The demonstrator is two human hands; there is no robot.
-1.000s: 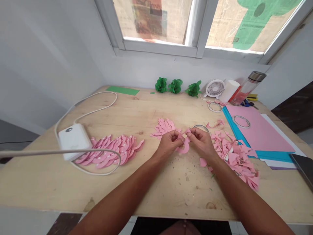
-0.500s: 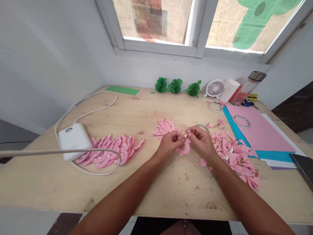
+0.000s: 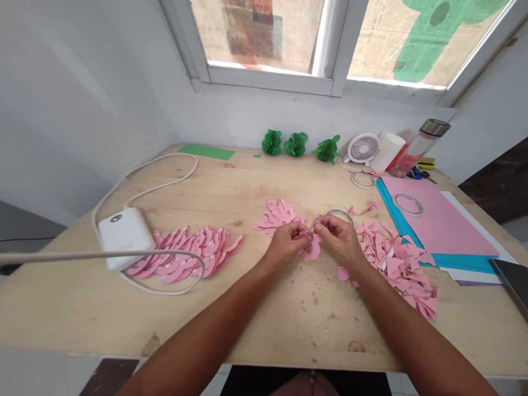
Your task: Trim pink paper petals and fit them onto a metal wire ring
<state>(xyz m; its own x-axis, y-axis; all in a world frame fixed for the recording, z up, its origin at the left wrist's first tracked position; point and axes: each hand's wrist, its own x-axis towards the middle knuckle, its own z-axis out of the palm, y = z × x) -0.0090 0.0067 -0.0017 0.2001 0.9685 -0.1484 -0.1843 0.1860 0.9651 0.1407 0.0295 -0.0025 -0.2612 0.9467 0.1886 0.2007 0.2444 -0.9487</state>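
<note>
Over the middle of the wooden table (image 3: pixel 247 324), my left hand (image 3: pixel 285 242) and my right hand (image 3: pixel 339 237) pinch the same curved pink paper piece (image 3: pixel 311 252), fingertips almost touching. Its rounded lower end hangs just above the tabletop. A small heap of pink cut shapes (image 3: pixel 275 213) lies just behind my left hand. A roll of clear tape (image 3: pixel 340 214) sits partly hidden behind my right hand. Pink paper scraps (image 3: pixel 398 264) spread to the right of my right wrist.
A row of finished pink pieces (image 3: pixel 190 257) lies at the left beside a white power bank (image 3: pixel 124 235) with a looping white cable (image 3: pixel 157 165). Green paper balls (image 3: pixel 296 144), a small white fan (image 3: pixel 362 148), a bottle (image 3: pixel 418 147) and coloured sheets (image 3: pixel 441 225) with tape rings stand behind and right.
My hands have drawn slightly closer together and a little upward on the pink piece. Everything else on the table is unchanged.
</note>
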